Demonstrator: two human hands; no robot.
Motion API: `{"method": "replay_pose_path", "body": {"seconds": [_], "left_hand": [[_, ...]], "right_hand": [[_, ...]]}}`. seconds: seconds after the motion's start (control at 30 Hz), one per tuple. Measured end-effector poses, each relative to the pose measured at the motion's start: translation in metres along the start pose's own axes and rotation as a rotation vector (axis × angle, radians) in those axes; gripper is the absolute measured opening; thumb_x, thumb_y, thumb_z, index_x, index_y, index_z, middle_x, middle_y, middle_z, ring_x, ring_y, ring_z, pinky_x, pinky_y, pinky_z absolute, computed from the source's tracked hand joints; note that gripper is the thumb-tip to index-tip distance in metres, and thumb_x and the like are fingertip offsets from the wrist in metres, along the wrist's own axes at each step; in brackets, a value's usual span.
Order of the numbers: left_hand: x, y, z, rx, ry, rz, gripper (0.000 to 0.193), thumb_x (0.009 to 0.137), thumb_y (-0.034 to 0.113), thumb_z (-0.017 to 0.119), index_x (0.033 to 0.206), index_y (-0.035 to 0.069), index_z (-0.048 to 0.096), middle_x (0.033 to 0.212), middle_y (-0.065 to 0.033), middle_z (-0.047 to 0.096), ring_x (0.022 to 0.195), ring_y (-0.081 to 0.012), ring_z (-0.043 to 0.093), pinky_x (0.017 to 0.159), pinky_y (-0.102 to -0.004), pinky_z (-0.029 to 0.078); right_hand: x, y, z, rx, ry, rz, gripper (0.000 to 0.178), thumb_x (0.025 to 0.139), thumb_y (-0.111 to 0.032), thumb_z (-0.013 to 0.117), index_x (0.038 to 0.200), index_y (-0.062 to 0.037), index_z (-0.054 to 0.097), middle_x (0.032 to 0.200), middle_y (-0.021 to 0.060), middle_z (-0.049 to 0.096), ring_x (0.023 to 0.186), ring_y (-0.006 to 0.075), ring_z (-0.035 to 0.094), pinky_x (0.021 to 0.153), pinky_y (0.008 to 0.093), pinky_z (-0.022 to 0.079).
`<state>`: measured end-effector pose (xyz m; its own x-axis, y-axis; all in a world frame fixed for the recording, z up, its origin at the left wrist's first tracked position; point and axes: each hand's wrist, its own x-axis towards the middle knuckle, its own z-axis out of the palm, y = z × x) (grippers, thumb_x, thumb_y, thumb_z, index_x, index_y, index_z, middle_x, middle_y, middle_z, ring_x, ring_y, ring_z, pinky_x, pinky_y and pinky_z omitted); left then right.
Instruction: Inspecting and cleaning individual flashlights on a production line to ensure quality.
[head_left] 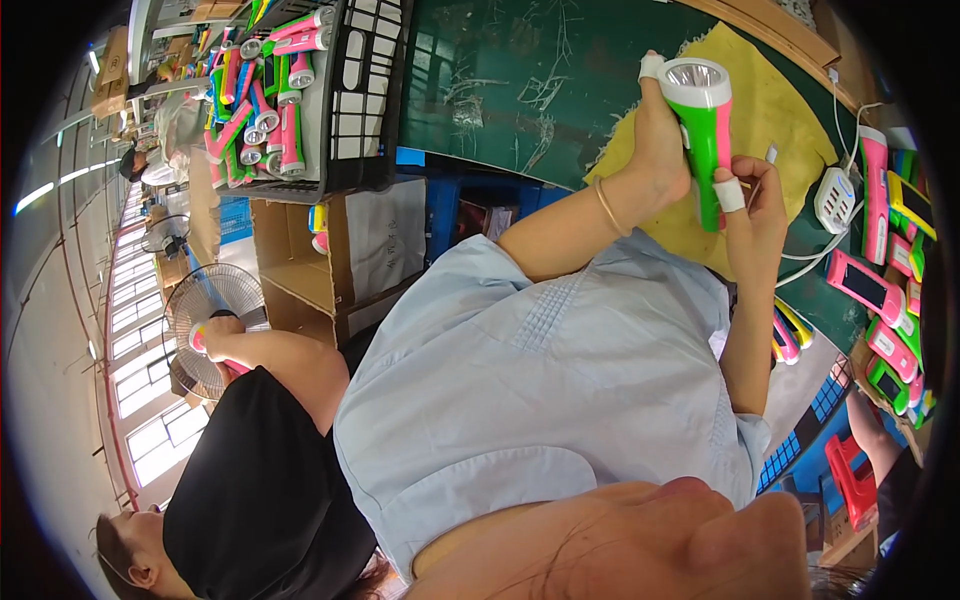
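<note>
A green and pink flashlight (708, 130) with a white head and shiny reflector stands tilted over a yellow cloth (775, 90), its lens end away from me. My left hand (655, 145) is closed round its left side, a white wrap on one fingertip. By the flashlight's lower end is my right hand (755, 200), its fingers pinched and a white-wrapped fingertip against the handle. A small pale stick-like piece (771, 153) pokes out past those fingers; its kind is unclear. Just right of the cloth lies a white multi-port USB charger (836, 198) with white cables.
Several colourful flashlights fill a black crate (365, 100) at the far left. More flashlights (870, 285) are heaped at the right edge. The green table (490, 80) runs beneath the cloth. A co-worker in black (265, 480) sits at left beside a fan (215, 300) and cardboard box (295, 250).
</note>
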<state>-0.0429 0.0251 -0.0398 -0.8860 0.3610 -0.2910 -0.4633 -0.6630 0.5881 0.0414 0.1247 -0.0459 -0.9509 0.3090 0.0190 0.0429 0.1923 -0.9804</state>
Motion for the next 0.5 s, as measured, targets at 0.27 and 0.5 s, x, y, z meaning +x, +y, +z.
{"method": "replay_pose_path", "body": {"seconds": [0.27, 0.5], "left_hand": [[0.004, -0.009, -0.002, 0.051, -0.091, -0.059, 0.074, 0.085, 0.059, 0.013, 0.077, -0.003, 0.052, 0.050, -0.0148, 0.050, 0.043, -0.0241, 0.047, 0.042, -0.0317, 0.040], [0.012, -0.005, 0.006, -0.021, -0.055, -0.211, 0.075, 0.082, 0.062, 0.015, 0.072, -0.001, 0.054, 0.048, -0.0159, 0.050, 0.039, -0.0263, 0.047, 0.039, -0.0347, 0.039]], "right_hand": [[0.008, 0.014, -0.009, 0.302, -0.325, 0.210, 0.036, 0.081, -0.026, 0.062, 0.100, 0.0018, 0.052, 0.090, 0.0038, 0.054, 0.083, 0.0116, 0.048, 0.076, 0.0244, 0.037], [0.012, 0.012, -0.013, 0.116, -0.402, 0.353, 0.050, 0.085, -0.045, 0.049, 0.105, -0.0006, 0.052, 0.090, 0.0063, 0.054, 0.083, 0.0116, 0.050, 0.075, 0.0256, 0.040]]}}
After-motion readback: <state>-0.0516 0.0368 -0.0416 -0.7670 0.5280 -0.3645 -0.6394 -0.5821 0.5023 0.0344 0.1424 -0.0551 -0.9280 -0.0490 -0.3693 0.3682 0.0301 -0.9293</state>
